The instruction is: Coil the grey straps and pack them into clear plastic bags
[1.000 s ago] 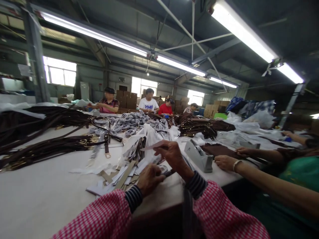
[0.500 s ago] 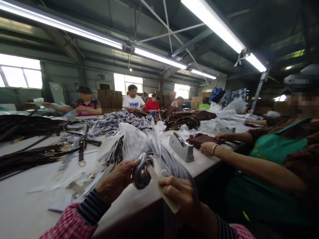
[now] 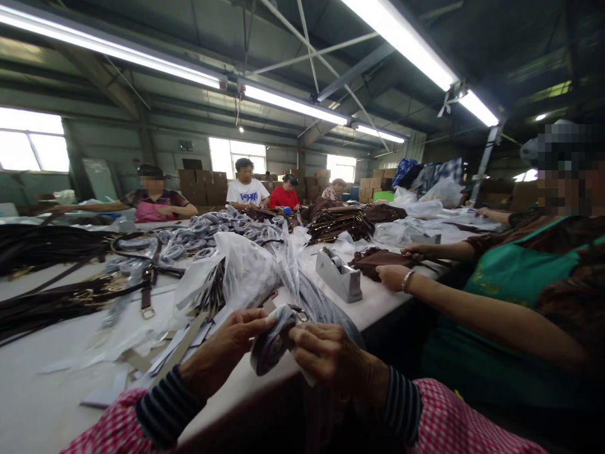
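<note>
A: Where to hold the coiled dark strap in clear plastic [image 3: 268, 348]?

B: Near the edge of the white counter [image 3: 28, 378], gripped between fingers of the left hand [image 3: 224, 347] and right hand [image 3: 333, 360]. Align the pale flat strip [image 3: 307, 376] without snagging plastic on the shiny metal buckle [image 3: 301, 314].

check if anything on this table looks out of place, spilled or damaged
The loose card strips look untidy, scattered at odd angles on the table near the plastic bag. One buckled strap end also juts away from the dark strap pile. I see no spill or clear damage.
</note>
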Available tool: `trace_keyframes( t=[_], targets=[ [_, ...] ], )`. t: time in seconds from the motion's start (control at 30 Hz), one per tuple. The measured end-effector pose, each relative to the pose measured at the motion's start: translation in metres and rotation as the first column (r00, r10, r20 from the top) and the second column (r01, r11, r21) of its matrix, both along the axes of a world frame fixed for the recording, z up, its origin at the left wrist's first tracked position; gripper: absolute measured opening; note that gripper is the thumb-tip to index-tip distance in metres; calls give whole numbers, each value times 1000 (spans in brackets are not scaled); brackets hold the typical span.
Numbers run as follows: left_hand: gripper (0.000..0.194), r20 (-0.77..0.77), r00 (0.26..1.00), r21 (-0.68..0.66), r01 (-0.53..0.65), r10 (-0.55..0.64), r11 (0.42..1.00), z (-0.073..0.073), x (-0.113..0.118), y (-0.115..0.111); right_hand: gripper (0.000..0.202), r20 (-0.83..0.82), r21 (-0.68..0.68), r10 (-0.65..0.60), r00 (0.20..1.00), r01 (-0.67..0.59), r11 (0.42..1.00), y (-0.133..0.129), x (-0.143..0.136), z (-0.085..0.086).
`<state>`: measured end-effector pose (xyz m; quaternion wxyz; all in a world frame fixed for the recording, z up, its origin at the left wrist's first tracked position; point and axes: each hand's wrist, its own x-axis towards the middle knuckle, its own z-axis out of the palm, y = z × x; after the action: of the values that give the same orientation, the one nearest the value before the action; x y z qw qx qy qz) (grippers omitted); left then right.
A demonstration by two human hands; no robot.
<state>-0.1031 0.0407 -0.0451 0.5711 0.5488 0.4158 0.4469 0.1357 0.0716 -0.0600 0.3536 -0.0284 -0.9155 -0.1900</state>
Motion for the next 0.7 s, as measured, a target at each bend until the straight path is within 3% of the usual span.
trace_keyframes(
  t=[0.1, 0.17, 0.27, 0.3, 0.37, 0.5, 0.63, 0.7],
  targets=[
    [38, -192, 976, 109, -86, 106, 990, 1, 3, 1, 26, -31, -113, -25, 999, 21, 993, 5, -5, -11],
    [36, -356, 911, 275, -111, 209, 955, -2, 4, 5, 19, -67, -194, -72, 995, 57, 979, 9, -11, -21],
    [26, -557, 700, 594, -40, 446, 804, -18, 5, 12, 12, -124, -344, -161, 979, 110, 933, 19, -24, -38],
    [24, -592, 632, 653, 12, 500, 757, -26, 6, 14, 11, -125, -387, -175, 977, 114, 915, 23, -29, -43],
    [23, -636, 562, 685, 96, 529, 722, -44, 7, 19, 11, -61, -458, -176, 982, 129, 879, 31, -37, -50],
    [24, -629, 594, 693, 135, 502, 708, -67, 3, 23, 13, 112, -598, -175, 978, 207, 774, 43, -44, -46],
    [23, -612, 672, 660, 144, 417, 737, -66, -5, 22, 13, 92, -776, -112, 989, 142, 614, 56, -46, -25],
    [20, -600, 696, 645, 129, 394, 753, -63, -6, 21, 12, 114, -855, -75, 991, 136, 501, 64, -49, -16]
  ],
)
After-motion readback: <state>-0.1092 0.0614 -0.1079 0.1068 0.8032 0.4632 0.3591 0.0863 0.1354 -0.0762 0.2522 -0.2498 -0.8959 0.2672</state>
